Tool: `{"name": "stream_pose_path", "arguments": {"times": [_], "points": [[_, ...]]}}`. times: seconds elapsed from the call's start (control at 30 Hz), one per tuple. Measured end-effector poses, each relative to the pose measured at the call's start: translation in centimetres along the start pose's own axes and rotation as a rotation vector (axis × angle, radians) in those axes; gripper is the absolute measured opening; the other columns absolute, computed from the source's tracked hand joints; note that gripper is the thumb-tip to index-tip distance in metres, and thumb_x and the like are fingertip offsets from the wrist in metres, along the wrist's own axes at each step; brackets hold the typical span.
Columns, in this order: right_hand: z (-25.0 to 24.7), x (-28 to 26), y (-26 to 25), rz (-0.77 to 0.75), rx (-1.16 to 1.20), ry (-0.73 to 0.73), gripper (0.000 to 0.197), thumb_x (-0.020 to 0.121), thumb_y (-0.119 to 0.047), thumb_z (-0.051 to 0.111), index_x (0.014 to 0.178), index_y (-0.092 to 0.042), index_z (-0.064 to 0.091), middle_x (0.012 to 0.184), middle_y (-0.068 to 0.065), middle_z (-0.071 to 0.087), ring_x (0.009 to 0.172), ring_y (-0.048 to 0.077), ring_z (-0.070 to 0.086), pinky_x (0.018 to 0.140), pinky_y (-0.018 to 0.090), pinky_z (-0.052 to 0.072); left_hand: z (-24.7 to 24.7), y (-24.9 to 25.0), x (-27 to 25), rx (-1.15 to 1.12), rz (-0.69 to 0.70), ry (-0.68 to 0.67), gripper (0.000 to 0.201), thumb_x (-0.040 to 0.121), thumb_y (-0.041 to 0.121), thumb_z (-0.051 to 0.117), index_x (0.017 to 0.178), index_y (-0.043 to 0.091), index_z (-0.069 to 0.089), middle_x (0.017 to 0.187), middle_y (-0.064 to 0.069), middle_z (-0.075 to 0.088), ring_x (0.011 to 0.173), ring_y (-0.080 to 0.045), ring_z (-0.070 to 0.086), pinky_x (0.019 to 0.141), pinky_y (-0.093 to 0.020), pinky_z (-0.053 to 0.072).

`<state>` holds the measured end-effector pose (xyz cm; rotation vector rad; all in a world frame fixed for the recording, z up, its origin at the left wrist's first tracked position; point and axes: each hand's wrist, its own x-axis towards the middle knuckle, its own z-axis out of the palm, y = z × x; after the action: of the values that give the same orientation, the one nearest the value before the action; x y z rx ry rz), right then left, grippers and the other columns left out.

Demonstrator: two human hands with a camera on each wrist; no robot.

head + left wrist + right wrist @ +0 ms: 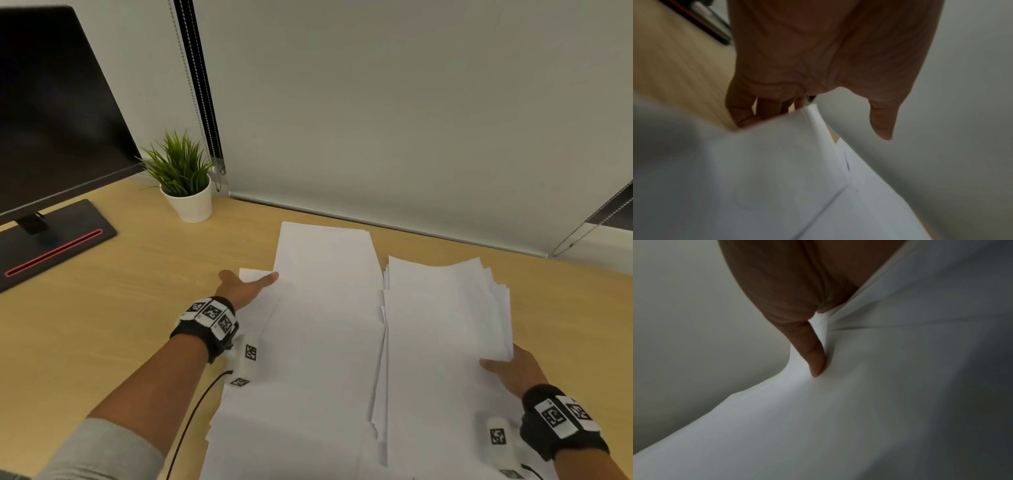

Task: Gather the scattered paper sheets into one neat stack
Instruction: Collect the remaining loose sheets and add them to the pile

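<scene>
Plain white paper sheets (pixel 329 308) cover a pale, straw-yellow wood-grain desk (pixel 102 308), a second white sheaf (pixel 445 325) beside them equally blank. Black wrist straps (pixel 209 320) carry white tiles printed with black square code patterns, worn above a light grey sleeve (pixel 102 452). A glossy black flat monitor (pixel 54 113) stands on a black base (pixel 51 240) marked by a single thin red stripe. Spiky green leaves rise from a small round white pot (pixel 190 202). Behind, a pale grey-white roller blind (pixel 411 120) hangs beside a black window strip and silvery bead chains.
</scene>
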<state>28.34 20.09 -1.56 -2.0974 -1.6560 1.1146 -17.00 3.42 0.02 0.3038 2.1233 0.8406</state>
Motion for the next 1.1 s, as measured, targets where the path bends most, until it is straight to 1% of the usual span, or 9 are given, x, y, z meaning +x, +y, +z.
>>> {"name": "stream_pose_path", "arguments": {"times": [0.07, 0.1, 0.17, 0.23, 0.27, 0.37, 0.57, 0.93, 1.1], "points": [[-0.1, 0.0, 0.3, -0.009, 0.027, 0.005, 0.05, 0.082, -0.001, 0.068, 0.128, 0.007, 0.051, 0.126, 0.03, 0.057, 0.093, 0.03, 0.05, 0.086, 0.042, 0.041, -1.8, -1.6, -1.2, -0.133, -0.04, -0.079, 0.127, 0.052, 0.075, 0.072, 0.146, 0.003, 0.029, 0.089, -0.014, 0.067, 0.071, -0.023, 0.07, 0.06, -0.033, 0.059], [0.0, 0.0, 0.4, -0.015, 0.03, 0.011, 0.05, 0.083, -0.001, 0.067, 0.129, 0.007, 0.05, 0.127, 0.03, 0.056, 0.095, 0.032, 0.051, 0.088, 0.043, 0.041, -2.3, -2.7, -1.7, -0.153, -0.044, -0.118, 0.116, 0.047, 0.078, 0.073, 0.133, 0.005, 0.048, 0.076, -0.012, 0.06, 0.06, -0.02, 0.064, 0.056, -0.027, 0.053], [0.3, -0.2, 0.4, -0.02, 0.018, 0.029, 0.052, 0.083, -0.003, 0.068, 0.13, 0.006, 0.049, 0.128, 0.03, 0.056, 0.104, 0.04, 0.055, 0.093, 0.047, 0.042, -2.5, -4.7, -2.7, -0.12, -0.052, -0.181, 0.099, 0.038, 0.079, 0.075, 0.104, 0.007, 0.059, 0.096, -0.016, 0.062, 0.086, -0.028, 0.064, 0.07, -0.032, 0.051], [0.6, -0.3, 0.2, -0.02, 0.021, 0.033, 0.053, 0.083, -0.003, 0.068, 0.131, 0.005, 0.048, 0.129, 0.03, 0.055, 0.109, 0.043, 0.055, 0.094, 0.048, 0.042, -1.5, -5.7, -3.2, -0.129, -0.056, -0.212, 0.102, 0.048, 0.071, 0.078, 0.122, 0.004, 0.057, 0.125, -0.013, 0.061, 0.117, -0.033, 0.057, 0.088, -0.041, 0.049], [0.7, -0.4, 0.1, -0.024, 0.032, 0.03, 0.053, 0.082, -0.002, 0.068, 0.132, 0.005, 0.048, 0.129, 0.03, 0.055, 0.105, 0.04, 0.055, 0.094, 0.048, 0.042, -0.7, -5.5, -3.7, -0.141, -0.032, -0.222, 0.099, 0.049, 0.066, 0.08, 0.125, 0.007, 0.058, 0.126, -0.009, 0.063, 0.119, -0.031, 0.057, 0.095, -0.042, 0.047], [1.2, -0.7, 0.0, -0.036, 0.045, 0.011, 0.054, 0.082, -0.002, 0.068, 0.132, 0.005, 0.048, 0.129, 0.029, 0.056, 0.097, 0.033, 0.053, 0.095, 0.048, 0.043, 2.3, -4.3, -4.2, -0.065, 0.08, -0.213, 0.082, 0.048, 0.05, 0.086, 0.116, 0.01, 0.066, 0.116, -0.007, 0.071, 0.105, -0.026, 0.066, 0.097, -0.042, 0.051], [1.5, -0.9, 0.0, -0.042, 0.07, -0.002, 0.053, 0.082, -0.001, 0.068, 0.131, 0.005, 0.049, 0.128, 0.029, 0.056, 0.093, 0.029, 0.049, 0.089, 0.042, 0.042, 4.1, -5.0, -4.0, 0.119, 0.165, -0.17, 0.066, 0.067, 0.015, 0.085, 0.126, 0.005, 0.058, 0.127, -0.012, 0.064, 0.117, -0.03, 0.059, 0.102, -0.043, 0.046], [2.0, 0.1, 0.4, -0.045, 0.035, -0.009, 0.053, 0.081, -0.005, 0.07, 0.129, 0.004, 0.052, 0.126, 0.027, 0.059, 0.112, 0.041, 0.057, 0.093, 0.044, 0.045, -6.1, -1.4, -11.1, 0.129, 0.586, 0.081, 0.044, 0.081, 0.014, 0.074, 0.123, 0.012, 0.061, 0.11, -0.003, 0.069, 0.099, -0.022, 0.065, 0.083, -0.033, 0.05], [2.1, 0.0, 0.3, -0.049, 0.03, -0.016, 0.054, 0.081, -0.006, 0.07, 0.131, 0.003, 0.05, 0.127, 0.026, 0.058, 0.108, 0.038, 0.057, 0.095, 0.046, 0.045, -8.0, 0.3, -13.6, 0.206, 0.645, -0.058, 0.037, 0.081, 0.021, 0.073, 0.116, 0.025, 0.062, 0.106, 0.009, 0.07, 0.092, -0.011, 0.067, 0.078, -0.028, 0.054]]}}
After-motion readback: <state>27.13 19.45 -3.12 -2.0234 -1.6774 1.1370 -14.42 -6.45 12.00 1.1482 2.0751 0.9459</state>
